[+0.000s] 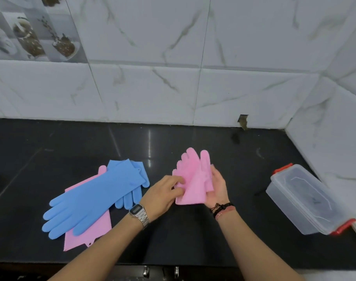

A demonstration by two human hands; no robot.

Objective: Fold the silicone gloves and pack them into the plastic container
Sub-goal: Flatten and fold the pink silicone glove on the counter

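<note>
Head view: pink glove [193,179] at frame centre, raised above the dark surface [193,236], pinched by left hand [165,194] at its edge, cupped from beneath by right hand [216,187]. Soft, floppy, probably light and tacky; best gripped at cuff and folded edge. Lower left: blue gloves [96,197] over another pink glove [88,238]. Right edge: open plastic container [306,201], apparently empty.

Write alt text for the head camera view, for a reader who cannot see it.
Two bare hands, left hand and right hand, hold a partly folded pink glove above a black counter. To the left lie blue gloves stacked on another pink glove; an open clear plastic container with red clips sits to the right.
</note>
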